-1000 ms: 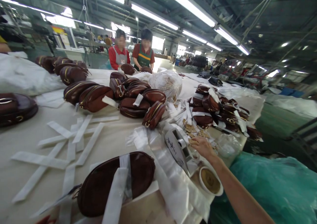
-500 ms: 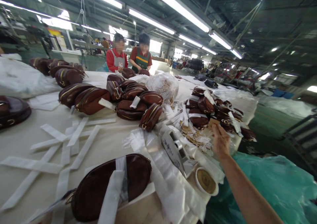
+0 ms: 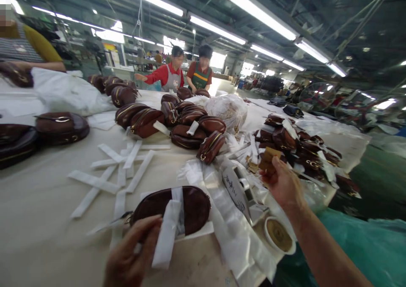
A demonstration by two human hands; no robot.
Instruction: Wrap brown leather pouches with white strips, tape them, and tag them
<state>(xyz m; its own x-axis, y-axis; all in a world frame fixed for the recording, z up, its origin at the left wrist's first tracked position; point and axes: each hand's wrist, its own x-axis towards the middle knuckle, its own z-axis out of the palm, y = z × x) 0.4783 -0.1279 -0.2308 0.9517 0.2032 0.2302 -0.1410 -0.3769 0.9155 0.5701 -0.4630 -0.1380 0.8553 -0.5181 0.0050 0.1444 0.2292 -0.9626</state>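
Observation:
A small brown paper card (image 3: pixel 269 159) is pinched between the thumb and fingers of my right hand (image 3: pixel 283 183), raised over the right part of the table. My left hand (image 3: pixel 136 249) is low in the view, by the left end of a dark brown oval leather bag (image 3: pixel 195 211). Its finger and thumb look parted, their tips close to a folded white strip (image 3: pixel 166 234) that lies over the bag; contact is unclear. A clear band wraps the bag's middle. To its left sticks out a thin part wrapped in white.
Brown bags (image 3: pixel 188 134) stand in groups across the table, with a heap of wrapped ones (image 3: pixel 282 136) at right. White strips (image 3: pixel 109 181) lie crossed at left. A grey tape dispenser (image 3: pixel 242 189) and a round tub (image 3: pixel 279 235) sit near green plastic (image 3: pixel 361 244). Several co-workers stand around.
My right hand has drawn the brown card nearer, away from the heap. My left hand has come into view beside the oval bag. The view has swung left, showing another co-worker.

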